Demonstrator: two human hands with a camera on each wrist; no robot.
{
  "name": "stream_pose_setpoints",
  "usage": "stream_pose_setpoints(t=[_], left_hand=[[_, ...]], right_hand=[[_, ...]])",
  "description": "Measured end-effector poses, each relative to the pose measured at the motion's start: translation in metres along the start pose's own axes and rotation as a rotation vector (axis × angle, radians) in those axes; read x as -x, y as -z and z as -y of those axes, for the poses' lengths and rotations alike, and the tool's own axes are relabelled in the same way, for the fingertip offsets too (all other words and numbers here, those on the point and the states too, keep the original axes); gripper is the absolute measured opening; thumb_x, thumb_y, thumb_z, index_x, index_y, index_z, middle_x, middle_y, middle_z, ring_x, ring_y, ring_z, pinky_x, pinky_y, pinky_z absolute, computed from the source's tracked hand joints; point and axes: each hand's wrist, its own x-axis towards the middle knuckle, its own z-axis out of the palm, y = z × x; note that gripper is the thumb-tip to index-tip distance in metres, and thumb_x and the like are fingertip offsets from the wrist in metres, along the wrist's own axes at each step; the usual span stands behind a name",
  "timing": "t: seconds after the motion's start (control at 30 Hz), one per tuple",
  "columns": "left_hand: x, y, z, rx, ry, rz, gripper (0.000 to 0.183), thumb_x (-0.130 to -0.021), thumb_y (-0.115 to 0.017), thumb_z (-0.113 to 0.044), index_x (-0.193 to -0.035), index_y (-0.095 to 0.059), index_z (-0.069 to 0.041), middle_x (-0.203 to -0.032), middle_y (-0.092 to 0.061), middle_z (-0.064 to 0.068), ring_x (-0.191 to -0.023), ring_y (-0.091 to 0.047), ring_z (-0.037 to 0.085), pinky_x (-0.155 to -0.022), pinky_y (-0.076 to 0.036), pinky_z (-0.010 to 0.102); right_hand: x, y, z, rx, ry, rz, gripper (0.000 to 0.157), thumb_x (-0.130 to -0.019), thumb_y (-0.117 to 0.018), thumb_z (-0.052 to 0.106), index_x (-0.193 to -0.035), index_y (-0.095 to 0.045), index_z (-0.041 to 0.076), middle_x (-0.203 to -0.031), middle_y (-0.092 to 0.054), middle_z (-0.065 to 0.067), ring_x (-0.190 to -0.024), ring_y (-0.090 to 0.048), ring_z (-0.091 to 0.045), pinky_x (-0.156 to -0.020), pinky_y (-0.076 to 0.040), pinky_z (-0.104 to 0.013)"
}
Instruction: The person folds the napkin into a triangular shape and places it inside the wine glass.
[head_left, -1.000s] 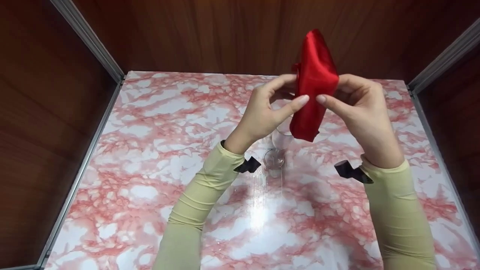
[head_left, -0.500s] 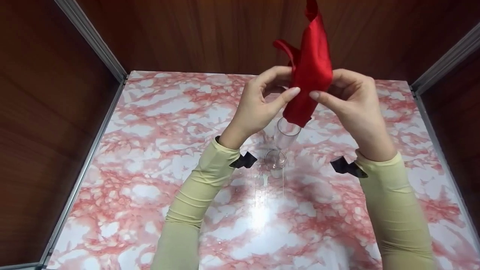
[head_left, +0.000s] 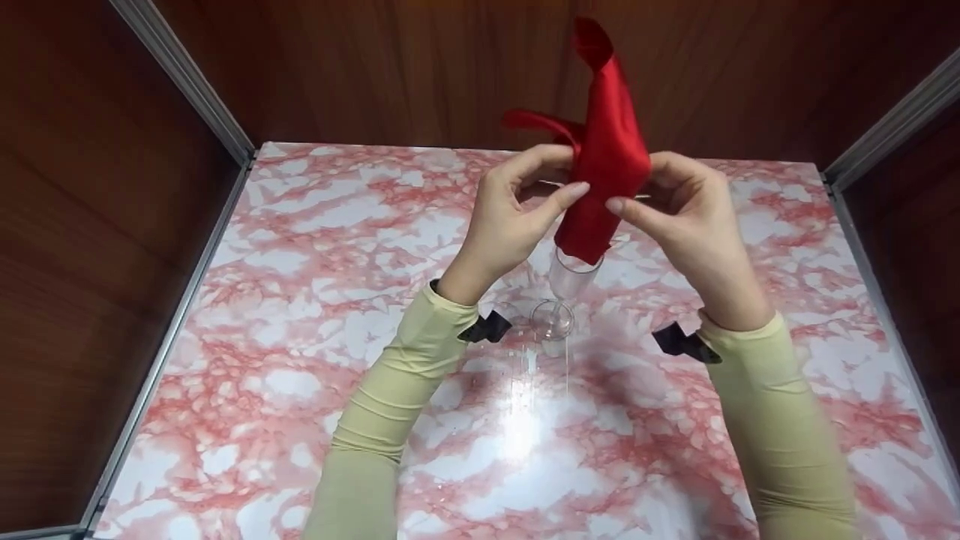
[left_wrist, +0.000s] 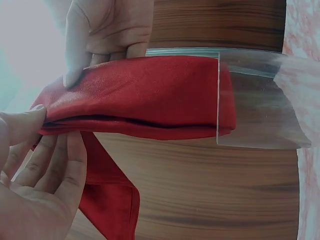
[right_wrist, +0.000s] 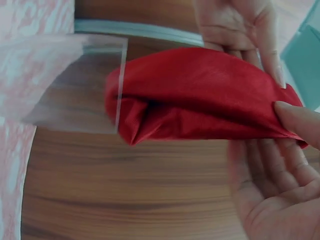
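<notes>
Both hands hold a folded red satin napkin [head_left: 609, 157] above a clear stemmed glass [head_left: 574, 283] that stands upright on the table. My left hand [head_left: 514, 217] pinches the napkin's left side between thumb and fingers. On the opposite side, my right hand [head_left: 694, 214] pinches it, the two thumbs close together on the near face. The napkin's bottom end is right at the glass rim and overlaps it in both wrist views. One pointed tip rises at the top, and a loose flap sticks out to the left. The fingers behind the napkin are partly hidden.
The table [head_left: 300, 315] has a red-and-white marbled top. Dark wood panels [head_left: 412, 75] with metal edge strips enclose it at the back and both sides. A black wrist mount [head_left: 486, 327] sits at the left cuff, another mount [head_left: 686, 343] at the right.
The napkin has moved down and left, bringing its bottom end to the glass rim. Its flap has swung out to the left and its top tip has opened. Both hands keep their hold.
</notes>
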Motion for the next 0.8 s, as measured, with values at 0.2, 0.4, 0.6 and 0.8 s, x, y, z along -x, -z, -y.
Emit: stream_pose_setpoints(t=[0.2,0.4,0.6,0.8], left_hand=[[-0.001,-0.001,0.004,0.013,-0.023,-0.035,0.025,-0.082,-0.07,0.008,-0.105,-0.064,0.012,-0.1,-0.067,0.015,-0.088,-0.065,0.017,-0.078,-0.055,0.037],[-0.001,0.0,0.005,0.003,-0.023,-0.045,0.023,-0.082,-0.07,0.007,-0.104,-0.064,0.012,-0.099,-0.067,0.015,-0.086,-0.065,0.017,-0.078,-0.055,0.037],[0.0,0.001,0.008,-0.01,-0.035,-0.056,0.023,-0.083,-0.07,0.006,-0.103,-0.064,0.012,-0.097,-0.067,0.016,-0.084,-0.065,0.017,-0.077,-0.055,0.037],[-0.002,0.002,0.01,-0.034,-0.042,-0.054,0.021,-0.083,-0.07,0.005,-0.102,-0.064,0.012,-0.094,-0.068,0.015,-0.082,-0.065,0.017,-0.077,-0.055,0.037]], right_hand=[[0.006,0.003,-0.015,0.209,-0.079,0.113,0.043,-0.077,-0.076,-0.006,-0.118,-0.063,-0.002,-0.104,-0.066,-0.016,-0.094,-0.065,-0.024,-0.083,-0.053,-0.03],[0.014,0.001,-0.032,0.199,-0.076,0.102,0.041,-0.077,-0.076,-0.005,-0.116,-0.064,-0.001,-0.104,-0.067,-0.017,-0.094,-0.065,-0.026,-0.083,-0.053,-0.03],[0.018,-0.002,-0.048,0.109,-0.045,0.046,0.034,-0.077,-0.075,-0.007,-0.109,-0.066,-0.004,-0.1,-0.067,-0.017,-0.092,-0.063,-0.027,-0.082,-0.053,-0.03],[0.018,-0.003,-0.053,0.137,-0.04,0.019,0.028,-0.077,-0.076,-0.006,-0.104,-0.067,-0.004,-0.095,-0.069,-0.015,-0.086,-0.065,-0.026,-0.078,-0.053,-0.029]])
